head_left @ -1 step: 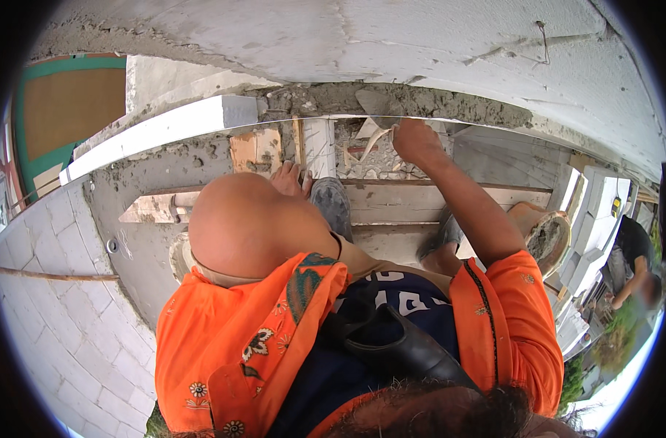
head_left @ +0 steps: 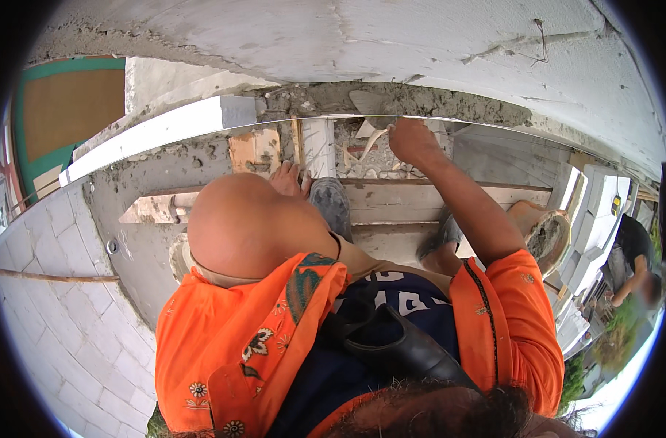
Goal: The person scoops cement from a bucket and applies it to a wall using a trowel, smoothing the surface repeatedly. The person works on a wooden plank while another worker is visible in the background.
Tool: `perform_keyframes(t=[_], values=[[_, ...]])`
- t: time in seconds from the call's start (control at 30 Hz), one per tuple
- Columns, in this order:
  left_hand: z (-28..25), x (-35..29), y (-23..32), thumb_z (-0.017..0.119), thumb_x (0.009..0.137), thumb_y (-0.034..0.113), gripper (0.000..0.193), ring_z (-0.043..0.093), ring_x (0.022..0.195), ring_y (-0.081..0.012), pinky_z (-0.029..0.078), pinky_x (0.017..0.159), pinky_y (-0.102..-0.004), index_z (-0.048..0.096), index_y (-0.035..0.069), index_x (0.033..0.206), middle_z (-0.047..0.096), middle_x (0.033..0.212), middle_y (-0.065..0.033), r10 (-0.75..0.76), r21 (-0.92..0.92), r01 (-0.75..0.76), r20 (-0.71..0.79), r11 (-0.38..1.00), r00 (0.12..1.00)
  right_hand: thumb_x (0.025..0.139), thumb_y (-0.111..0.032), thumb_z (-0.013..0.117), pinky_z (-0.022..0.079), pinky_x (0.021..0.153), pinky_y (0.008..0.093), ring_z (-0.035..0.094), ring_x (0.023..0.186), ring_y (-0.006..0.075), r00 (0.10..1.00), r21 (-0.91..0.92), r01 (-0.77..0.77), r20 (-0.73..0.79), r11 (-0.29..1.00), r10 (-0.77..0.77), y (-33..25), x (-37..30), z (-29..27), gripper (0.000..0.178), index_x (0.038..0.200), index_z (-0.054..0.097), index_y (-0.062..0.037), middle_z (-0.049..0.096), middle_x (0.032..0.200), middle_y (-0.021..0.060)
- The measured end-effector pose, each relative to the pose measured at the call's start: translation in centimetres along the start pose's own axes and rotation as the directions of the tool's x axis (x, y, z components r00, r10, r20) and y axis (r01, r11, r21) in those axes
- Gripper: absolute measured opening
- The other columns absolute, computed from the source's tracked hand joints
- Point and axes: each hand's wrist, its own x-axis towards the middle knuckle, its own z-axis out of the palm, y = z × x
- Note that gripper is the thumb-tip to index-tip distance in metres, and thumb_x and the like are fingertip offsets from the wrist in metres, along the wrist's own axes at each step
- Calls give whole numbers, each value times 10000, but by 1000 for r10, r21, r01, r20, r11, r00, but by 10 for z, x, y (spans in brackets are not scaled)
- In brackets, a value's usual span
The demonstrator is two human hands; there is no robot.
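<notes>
My right hand (head_left: 414, 140) is closed round the handle of a trowel, with the arm stretched out ahead. The trowel's grey blade (head_left: 369, 101) lies on a strip of wet mortar (head_left: 482, 109) along the foot of the white wall. Just in front of that strip runs a thin taut string (head_left: 493, 125). My left hand (head_left: 289, 177) is partly hidden behind my bent knee. Its visible fingers are stretched out and a little apart beside my shoe (head_left: 330, 206), with nothing seen in them. Left of the mortar, a white block (head_left: 235, 112) ends the row.
Wooden planks (head_left: 391, 202) lie under and ahead of my feet, with rubble (head_left: 391, 160) beyond. A mortar-smeared bucket (head_left: 550, 237) stands at the right, near stacked white blocks (head_left: 599, 208). A co-worker (head_left: 634, 255) bends at the far right. A wire (head_left: 543, 42) sticks out of the wall.
The trowel and my right hand have shifted slightly left along the mortar. My left hand stays in place.
</notes>
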Motion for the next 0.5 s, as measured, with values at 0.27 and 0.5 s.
perform_keyframes(t=[0.27, 0.5], values=[[2, 4, 0, 645, 1049, 373, 335, 677, 1123, -398, 533, 987, -514, 722, 82, 1196, 685, 1174, -162, 43, 2, -43, -29, 999, 999, 1006, -214, 579, 601, 996, 543, 753, 1169, 436, 989, -65, 112, -93, 992, -118, -10, 38, 16, 337, 1168, 749, 28, 763, 1242, 252], [-8, 17, 1, 643, 1058, 331, 319, 639, 1184, -399, 504, 1027, -524, 735, 65, 1207, 657, 1225, -178, 107, -48, -102, 105, 994, 989, 1046, -228, 561, 607, 977, 562, 741, 1166, 450, 995, -178, -66, -90, 982, 51, 114, -3, -48, 336, 1175, 751, 17, 748, 1264, 261]])
